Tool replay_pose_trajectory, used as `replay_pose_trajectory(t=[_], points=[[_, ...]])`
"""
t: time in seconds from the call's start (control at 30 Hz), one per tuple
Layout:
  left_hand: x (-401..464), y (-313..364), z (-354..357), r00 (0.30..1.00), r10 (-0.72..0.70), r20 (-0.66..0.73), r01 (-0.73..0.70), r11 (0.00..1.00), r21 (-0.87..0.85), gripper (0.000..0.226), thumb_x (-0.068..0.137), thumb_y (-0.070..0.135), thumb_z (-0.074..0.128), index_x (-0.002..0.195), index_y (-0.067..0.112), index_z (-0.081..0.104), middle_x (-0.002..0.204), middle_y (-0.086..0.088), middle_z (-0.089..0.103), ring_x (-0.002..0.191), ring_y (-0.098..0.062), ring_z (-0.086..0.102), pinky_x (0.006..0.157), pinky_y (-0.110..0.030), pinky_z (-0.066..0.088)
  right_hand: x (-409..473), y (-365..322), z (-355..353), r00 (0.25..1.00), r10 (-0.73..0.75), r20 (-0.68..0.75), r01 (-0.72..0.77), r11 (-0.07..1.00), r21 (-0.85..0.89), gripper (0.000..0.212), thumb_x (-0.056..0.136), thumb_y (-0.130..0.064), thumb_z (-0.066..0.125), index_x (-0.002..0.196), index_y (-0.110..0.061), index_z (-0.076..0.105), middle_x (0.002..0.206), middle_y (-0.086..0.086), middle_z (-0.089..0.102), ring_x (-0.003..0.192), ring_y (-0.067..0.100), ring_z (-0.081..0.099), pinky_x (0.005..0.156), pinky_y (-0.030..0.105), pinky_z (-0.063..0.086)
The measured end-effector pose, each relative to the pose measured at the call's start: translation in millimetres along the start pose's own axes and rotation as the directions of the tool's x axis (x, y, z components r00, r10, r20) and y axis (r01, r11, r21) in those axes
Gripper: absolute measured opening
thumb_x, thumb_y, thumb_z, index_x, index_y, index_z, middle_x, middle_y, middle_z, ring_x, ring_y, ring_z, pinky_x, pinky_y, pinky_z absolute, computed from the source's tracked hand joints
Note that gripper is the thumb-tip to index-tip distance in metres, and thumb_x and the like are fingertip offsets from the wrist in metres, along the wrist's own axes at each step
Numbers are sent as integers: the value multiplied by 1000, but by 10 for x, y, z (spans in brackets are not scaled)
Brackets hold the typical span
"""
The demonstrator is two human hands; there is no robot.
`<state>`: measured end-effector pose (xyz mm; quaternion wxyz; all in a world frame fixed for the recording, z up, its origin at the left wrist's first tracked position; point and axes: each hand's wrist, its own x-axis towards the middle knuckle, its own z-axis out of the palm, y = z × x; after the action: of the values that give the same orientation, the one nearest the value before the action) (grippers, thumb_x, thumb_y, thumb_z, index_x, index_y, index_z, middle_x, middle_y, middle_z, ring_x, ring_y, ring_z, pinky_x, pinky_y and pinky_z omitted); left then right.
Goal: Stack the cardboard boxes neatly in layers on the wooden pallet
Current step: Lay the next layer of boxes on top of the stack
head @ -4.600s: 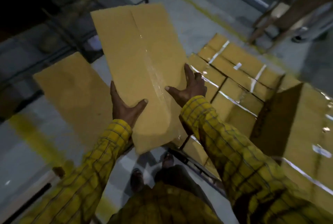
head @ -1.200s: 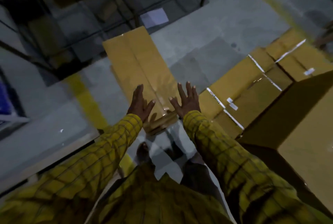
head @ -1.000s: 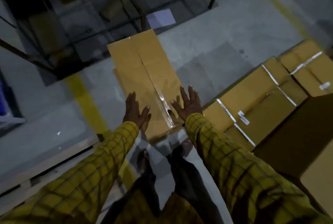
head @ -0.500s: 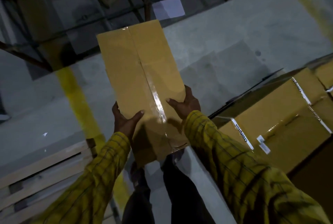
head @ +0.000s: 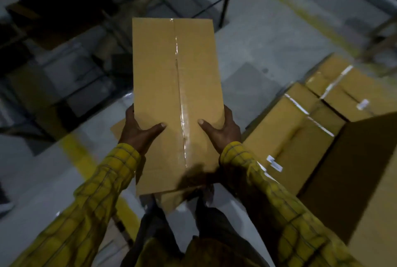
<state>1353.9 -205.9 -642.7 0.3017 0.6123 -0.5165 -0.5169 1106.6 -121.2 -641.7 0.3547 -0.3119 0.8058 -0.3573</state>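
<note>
Fingers (head: 131,114) grip box (head: 171,86) sides, long axis fwd

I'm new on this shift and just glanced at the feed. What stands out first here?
A long taped cardboard box fills the centre, held up by the left hand and right hand gripping its sides. To the right, stacked boxes sit low; a yellow floor line runs at lower left.

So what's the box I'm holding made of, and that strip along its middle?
The long tan box held in both hands looks like plain matte cardboard, going by its dull brown faces. The glossy strip over its centre seam appears to be clear plastic tape, since it glints.
</note>
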Motion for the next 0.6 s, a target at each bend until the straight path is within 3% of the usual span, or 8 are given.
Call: replay_pose_trajectory(t=[0.1, 0.2, 0.33, 0.43, 0.6], points=[[70, 368, 279, 986, 59, 156, -65, 997, 33, 105, 65, 33, 98, 149, 37, 35, 132, 8, 59, 118, -19, 61, 101, -50, 55, -185, -50, -483, 989, 55, -141, -49, 998, 40, 93, 66, -74, 82, 145, -51, 38, 127, -8, 69, 115, 23, 66, 101, 40, 54], [82, 734, 724, 938, 137, 319, -158, 986, 42, 109, 60, 38, 100, 149, 35, 36, 132, 12, 59, 118, -11, 61, 103, -45, 54, -430, 13, -970, 944, 115, -309, -99, 993, 67, 90, 68, -74, 81, 145, -49, 41, 126, -7, 70, 113, 24, 66, 100, 39, 54], [-66, 1106, 1485, 819, 233, 524, -285, 958, 18, 111, 63, 32, 100, 153, 23, 35, 141, 4, 57, 124, -13, 58, 110, -35, 48, -715, 251, -1581, 835, 251, -490, -200, 967, 155, 97, 63, -78, 81, 146, -46, 42, 122, -8, 70, 112, 23, 67, 100, 39, 55], [-215, 1205, 2067, 726, 213, 654, -324, 945, 53, 116, 62, 37, 99, 155, 23, 31, 139, 8, 54, 125, -13, 55, 105, -26, 44, -876, 524, -1969, 758, 332, -562, -240, 942, 233, 93, 67, -70, 84, 145, -40, 45, 120, -10, 68, 109, 21, 66, 97, 36, 56], [-412, 1110, 2902, 642, 117, 758, -324, 937, 130, 136, 43, 61, 93, 157, 21, 29, 150, -4, 50, 134, -24, 52, 112, -41, 45, -962, 993, -2388, 648, 458, -609, -376, 887, 267, 101, 66, -76, 80, 150, -34, 42, 134, 2, 67, 121, 31, 64, 103, 40, 53]])
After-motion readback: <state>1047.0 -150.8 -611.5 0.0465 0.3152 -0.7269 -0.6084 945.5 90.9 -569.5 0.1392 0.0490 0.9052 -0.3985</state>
